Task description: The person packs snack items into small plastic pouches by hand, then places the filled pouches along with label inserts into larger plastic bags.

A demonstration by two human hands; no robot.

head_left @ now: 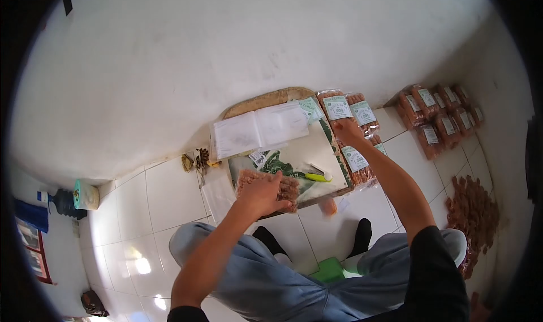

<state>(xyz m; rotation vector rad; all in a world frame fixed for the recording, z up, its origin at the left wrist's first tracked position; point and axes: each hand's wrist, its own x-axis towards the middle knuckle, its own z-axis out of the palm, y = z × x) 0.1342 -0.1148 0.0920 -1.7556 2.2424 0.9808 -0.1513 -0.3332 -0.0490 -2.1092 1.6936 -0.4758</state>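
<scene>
My left hand point(262, 195) lies with its thumb and fingers spread over a clear pack of brown pieces point(287, 192) at the near edge of a low board point(305, 152). Over at the board's right side, my right hand point(347, 131) touches the lower end of a labelled pack point(337, 104); its fingertips are partly hidden. Stacked clear plastic bags point(260, 131) cover the board's far left part. Between my hands lies a yellow-green cutter point(318, 176). Green printed labels point(311, 110) rest near the far edge.
More labelled packs point(438, 115) stand at the back right by the wall. Loose brown pieces point(475, 212) are heaped on the right floor. Bananas point(202, 159) lie left of the board. A round tub point(86, 195) is at the far left, and a green object point(329, 270) between my legs.
</scene>
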